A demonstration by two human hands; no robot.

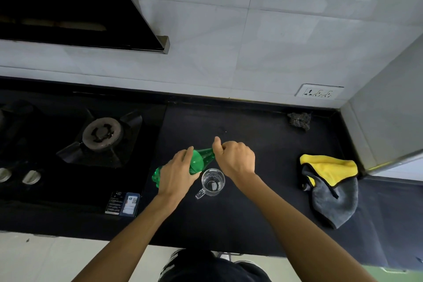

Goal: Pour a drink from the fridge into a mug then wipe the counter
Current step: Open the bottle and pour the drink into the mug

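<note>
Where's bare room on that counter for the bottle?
Bare counter lies between the glass mug and the yellow-and-grey cloth, and between the gas hob and the scouring pad. Crowded at the mug, where left hand and right hand hold the green bottle.

Left hand (177, 174) grips the tilted green bottle (196, 162), right hand (235, 158) curled at its neck, above the glass mug (212, 182).

Dim, even light; the black counter (251, 201) swallows detail, the wall tiles (229, 41) look pale, and the edges bend.
</note>
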